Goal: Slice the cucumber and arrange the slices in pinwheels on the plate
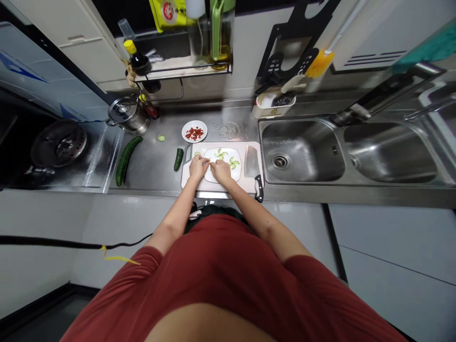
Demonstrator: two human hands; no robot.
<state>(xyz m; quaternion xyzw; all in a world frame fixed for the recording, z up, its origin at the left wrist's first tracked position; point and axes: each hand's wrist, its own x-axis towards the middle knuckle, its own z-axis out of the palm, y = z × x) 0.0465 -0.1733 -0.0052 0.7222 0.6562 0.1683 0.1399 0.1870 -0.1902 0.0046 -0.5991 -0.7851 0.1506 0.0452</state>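
My left hand (198, 168) and my right hand (220, 171) meet over the left part of a white plate (232, 176), fingertips pinched close together. Whatever lies between the fingers is too small to make out. Thin green-edged cucumber slices (221, 154) form flower-like groups on the plate. Beneath the plate is a pale cutting board (247, 182), and a cleaver (251, 161) lies on its right side, black handle towards me. A cut piece of cucumber (178, 159) rests just left of the board. Behind the board stands a small white dish (194, 124) with chopped red bits (194, 133).
A whole cucumber (123, 165) and a cucumber end (161, 138) lie on the steel counter (153, 166). Further left are a steel pot (130, 116) and a pan (59, 142). A double sink (302, 152) is at the right. Bottles stand on a rack (185, 63) behind.
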